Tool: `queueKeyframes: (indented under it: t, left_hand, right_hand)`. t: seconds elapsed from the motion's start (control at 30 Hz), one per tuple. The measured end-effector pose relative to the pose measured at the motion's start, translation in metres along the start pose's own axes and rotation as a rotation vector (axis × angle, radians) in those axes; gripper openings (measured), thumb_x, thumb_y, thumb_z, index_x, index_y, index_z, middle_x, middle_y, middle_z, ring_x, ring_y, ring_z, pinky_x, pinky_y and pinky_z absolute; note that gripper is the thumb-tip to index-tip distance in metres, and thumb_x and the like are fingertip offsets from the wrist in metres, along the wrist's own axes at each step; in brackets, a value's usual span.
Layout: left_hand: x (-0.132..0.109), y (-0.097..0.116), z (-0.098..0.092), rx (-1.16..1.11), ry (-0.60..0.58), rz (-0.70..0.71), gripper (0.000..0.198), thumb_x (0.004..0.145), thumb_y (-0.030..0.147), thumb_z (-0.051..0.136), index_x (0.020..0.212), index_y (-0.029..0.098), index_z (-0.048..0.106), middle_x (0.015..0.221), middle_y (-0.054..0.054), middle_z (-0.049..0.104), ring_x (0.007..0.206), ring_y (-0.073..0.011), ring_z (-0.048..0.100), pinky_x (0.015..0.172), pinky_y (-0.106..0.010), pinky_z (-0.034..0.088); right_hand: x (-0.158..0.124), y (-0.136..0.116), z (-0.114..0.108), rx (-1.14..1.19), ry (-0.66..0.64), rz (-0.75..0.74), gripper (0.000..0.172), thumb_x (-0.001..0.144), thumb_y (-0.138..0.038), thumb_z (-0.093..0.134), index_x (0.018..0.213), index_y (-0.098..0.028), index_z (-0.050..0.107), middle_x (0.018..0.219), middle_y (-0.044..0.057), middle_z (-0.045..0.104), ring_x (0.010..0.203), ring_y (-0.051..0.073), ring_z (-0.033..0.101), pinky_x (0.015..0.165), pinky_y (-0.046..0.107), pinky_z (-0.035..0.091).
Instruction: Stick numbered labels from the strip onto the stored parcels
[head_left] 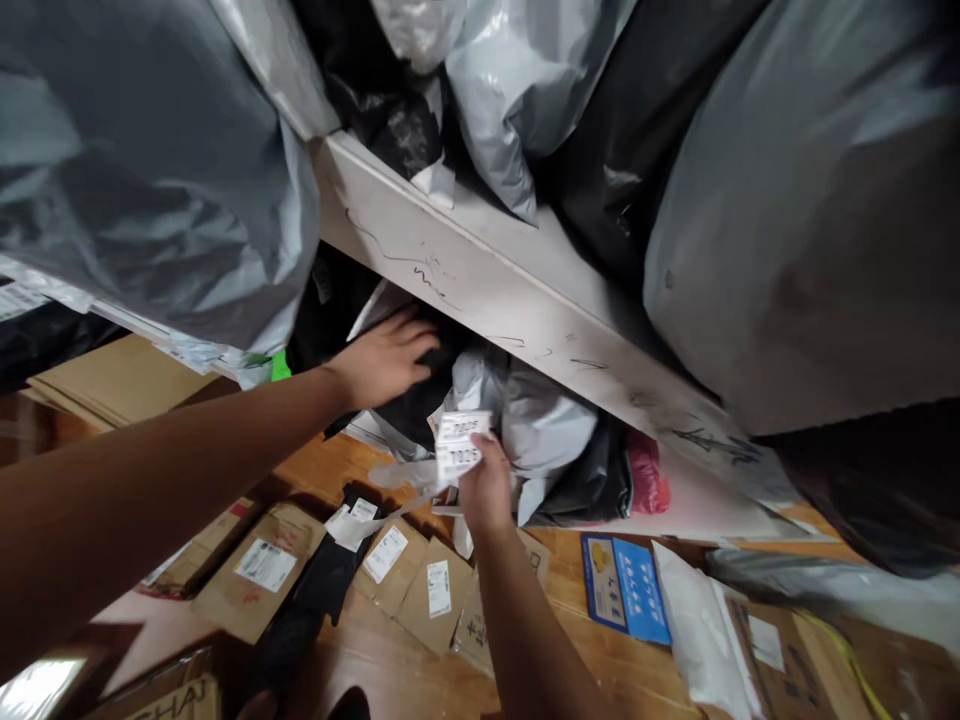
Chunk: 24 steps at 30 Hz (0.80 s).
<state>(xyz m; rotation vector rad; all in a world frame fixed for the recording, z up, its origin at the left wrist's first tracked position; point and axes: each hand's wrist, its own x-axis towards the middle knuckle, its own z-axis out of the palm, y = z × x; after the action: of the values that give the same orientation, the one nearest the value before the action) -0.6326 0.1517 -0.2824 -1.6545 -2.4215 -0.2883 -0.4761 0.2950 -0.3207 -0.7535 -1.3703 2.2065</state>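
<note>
My left hand [384, 358] reaches under the white shelf board [480, 290], fingers spread flat on a black plastic parcel [405, 415] in the lower compartment. My right hand [486, 488] is closed on a strip of white number labels [459, 448], held in front of a grey parcel bag [544, 420]. The strip's backing trails down to the left. A pink parcel [646, 475] lies at the right of that compartment.
Large grey bags [142, 170] and black bags [637, 130] fill the upper shelf. On the wooden floor lie several brown cardboard boxes [262, 570] with labels, a blue-and-white box [626, 588] and a white mailer [701, 630].
</note>
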Motion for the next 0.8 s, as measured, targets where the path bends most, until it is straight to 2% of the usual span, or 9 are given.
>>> queueKeyframes:
  t: [0.07, 0.13, 0.23, 0.33, 0.4, 0.53, 0.63, 0.8]
  left_hand:
    - [0.007, 0.008, -0.008, -0.072, -0.160, 0.076, 0.019, 0.080, 0.020, 0.057, 0.088, 0.023, 0.075, 0.103, -0.009, 0.070, 0.108, -0.0257, 0.056, 0.096, -0.037, 0.039]
    - [0.012, 0.010, -0.015, -0.171, -0.307, 0.076, 0.022, 0.082, 0.023, 0.053, 0.087, 0.024, 0.075, 0.091, -0.007, 0.073, 0.099, -0.0221, 0.060, 0.090, -0.031, 0.042]
    - [0.013, 0.007, -0.027, -0.376, -0.375, -0.064, 0.034, 0.089, 0.032, 0.041, 0.092, 0.023, 0.074, 0.095, -0.005, 0.074, 0.097, -0.0190, 0.061, 0.086, -0.026, 0.042]
    - [0.007, 0.001, -0.038, -0.659, -0.424, -0.259, 0.050, 0.092, 0.044, 0.028, 0.090, 0.021, 0.073, 0.088, -0.003, 0.074, 0.082, -0.0165, 0.063, 0.076, -0.024, 0.044]
    - [0.003, -0.003, -0.041, -0.746, -0.434, -0.295, 0.050, 0.089, 0.051, 0.033, 0.087, 0.021, 0.073, 0.081, -0.001, 0.073, 0.074, -0.0153, 0.062, 0.071, -0.023, 0.044]
    - [-0.003, -0.011, -0.032, -0.615, -0.357, -0.183, 0.032, 0.080, 0.047, 0.052, 0.075, 0.023, 0.072, 0.068, 0.001, 0.069, 0.068, -0.0152, 0.058, 0.068, -0.023, 0.042]
    - [-0.004, -0.014, -0.027, -0.560, -0.306, -0.125, 0.033, 0.083, 0.041, 0.047, 0.070, 0.023, 0.071, 0.060, 0.001, 0.065, 0.063, -0.0146, 0.055, 0.065, -0.024, 0.042]
    - [-0.006, -0.010, -0.036, -0.500, -0.374, -0.130, 0.033, 0.084, 0.033, 0.045, 0.067, 0.017, 0.068, 0.063, -0.001, 0.065, 0.063, -0.0147, 0.056, 0.063, -0.024, 0.041]
  right_hand:
    - [-0.009, 0.015, 0.013, 0.011, -0.029, 0.061, 0.023, 0.059, -0.028, 0.073, 0.079, -0.017, 0.066, 0.079, 0.004, 0.076, 0.071, 0.020, 0.069, 0.073, 0.035, 0.055]
    - [-0.016, 0.027, 0.026, 0.038, -0.071, 0.084, 0.027, 0.062, -0.031, 0.075, 0.083, -0.018, 0.066, 0.082, 0.003, 0.076, 0.072, 0.019, 0.069, 0.074, 0.035, 0.055]
    - [-0.022, 0.035, 0.043, 0.128, -0.077, 0.067, 0.029, 0.062, -0.031, 0.078, 0.085, -0.019, 0.065, 0.080, 0.000, 0.074, 0.074, 0.015, 0.067, 0.076, 0.031, 0.054]
    - [-0.023, 0.036, 0.056, 0.186, -0.075, 0.052, 0.026, 0.063, -0.031, 0.078, 0.081, -0.018, 0.064, 0.076, -0.002, 0.073, 0.076, 0.014, 0.067, 0.075, 0.028, 0.052]
    - [-0.023, 0.036, 0.063, 0.202, -0.086, 0.040, 0.025, 0.064, -0.031, 0.077, 0.081, -0.018, 0.064, 0.078, -0.001, 0.073, 0.077, 0.014, 0.067, 0.076, 0.029, 0.052]
    - [-0.024, 0.037, 0.071, 0.243, -0.094, 0.039, 0.027, 0.063, -0.031, 0.077, 0.082, -0.018, 0.064, 0.078, -0.001, 0.073, 0.077, 0.014, 0.067, 0.080, 0.030, 0.052]
    - [-0.024, 0.040, 0.073, 0.224, -0.108, 0.050, 0.027, 0.064, -0.033, 0.076, 0.082, -0.018, 0.062, 0.079, -0.001, 0.072, 0.081, 0.017, 0.067, 0.079, 0.032, 0.052]
    - [-0.015, 0.051, 0.072, 0.108, -0.010, 0.052, 0.038, 0.063, -0.033, 0.078, 0.094, -0.020, 0.061, 0.087, -0.001, 0.072, 0.080, 0.014, 0.065, 0.080, 0.030, 0.050]
